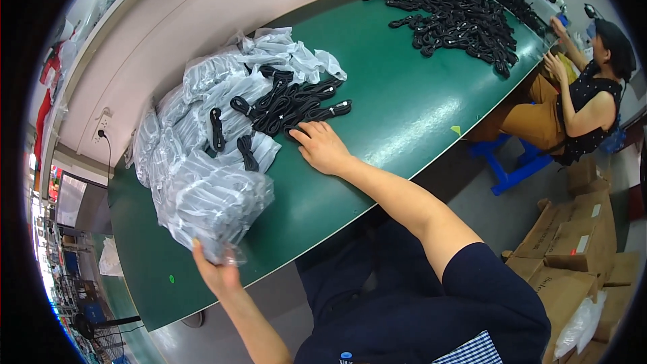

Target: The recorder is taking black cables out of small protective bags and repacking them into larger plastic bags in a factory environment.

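The person's two hands are well apart. The left hand (219, 275) has its thumb and fingers clamped on the near end of one long heap of clear plastic bags (216, 195), too overlapped to count. The right hand (323, 147) touches the edge of one small pile of black coiled cables (276, 111); whether its fingers grip one cannot be told. The pile is too tangled to count; two single coils (216, 129) lie just to its left, on the bags.

All this is on one green, glossy worktop (317, 205) against a pale wall (202, 0) with one socket (102, 126). Toward its far right end lies one larger heap of black cables (465, 23). Beyond the right edge, one co-worker (586, 108) sits on a blue stool (502, 165), and several cardboard boxes (573, 236) are stacked on the floor.

Relative to the hands, the small pile lies just beyond the right one and well apart from the left; the bags stretch away from the left.
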The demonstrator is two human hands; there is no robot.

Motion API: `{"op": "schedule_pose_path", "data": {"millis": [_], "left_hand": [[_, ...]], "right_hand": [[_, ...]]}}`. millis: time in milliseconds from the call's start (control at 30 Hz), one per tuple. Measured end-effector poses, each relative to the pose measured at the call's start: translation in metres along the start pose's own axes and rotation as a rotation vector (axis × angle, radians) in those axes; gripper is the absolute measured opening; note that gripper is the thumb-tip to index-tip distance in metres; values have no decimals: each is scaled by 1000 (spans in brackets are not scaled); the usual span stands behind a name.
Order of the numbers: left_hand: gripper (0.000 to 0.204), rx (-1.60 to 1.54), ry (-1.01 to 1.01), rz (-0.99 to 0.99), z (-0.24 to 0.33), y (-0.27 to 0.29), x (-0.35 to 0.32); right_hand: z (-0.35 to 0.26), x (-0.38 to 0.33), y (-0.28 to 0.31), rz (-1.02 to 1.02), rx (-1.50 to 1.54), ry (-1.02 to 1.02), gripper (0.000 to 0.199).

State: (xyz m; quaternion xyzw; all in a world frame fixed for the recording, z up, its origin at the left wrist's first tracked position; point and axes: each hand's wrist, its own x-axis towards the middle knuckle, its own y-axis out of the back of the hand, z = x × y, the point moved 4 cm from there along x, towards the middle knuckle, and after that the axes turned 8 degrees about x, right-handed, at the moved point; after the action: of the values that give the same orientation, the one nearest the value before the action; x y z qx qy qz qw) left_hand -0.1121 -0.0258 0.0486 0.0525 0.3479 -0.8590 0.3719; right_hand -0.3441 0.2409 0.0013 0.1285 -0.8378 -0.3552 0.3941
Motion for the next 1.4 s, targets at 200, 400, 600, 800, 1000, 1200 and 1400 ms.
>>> {"op": "schedule_pose_path", "data": {"millis": [200, 400, 600, 800, 1000, 1200, 1400], "left_hand": [[46, -81, 297, -207, -98, -36, -68], [46, 60, 490, -363, -133, -25, -85], [29, 785, 506, -889, -107, -62, -121], [19, 1371, -847, -702, -74, -112, -70], [42, 1716, -1046, -611, -103, -127, -51], [46, 1774, -1074, -582, -100, -133, -42], [33, 1778, -1170, -682, -88, -133, -23]], "right_hand": [[0, -1, 9, 85, -18, -8, 44], [-38, -49, 28, 49, 314, -254, 36], [-51, -75, 34, -237, 900, -914, 38], [-50, -66, 13, -406, 728, -875, 19], [-42, -77, 21, -17, 1226, -911, 20], [-35, -43, 89, 194, 1285, -730, 18], [-57, -56, 37, -176, 990, -607, 28]]}}
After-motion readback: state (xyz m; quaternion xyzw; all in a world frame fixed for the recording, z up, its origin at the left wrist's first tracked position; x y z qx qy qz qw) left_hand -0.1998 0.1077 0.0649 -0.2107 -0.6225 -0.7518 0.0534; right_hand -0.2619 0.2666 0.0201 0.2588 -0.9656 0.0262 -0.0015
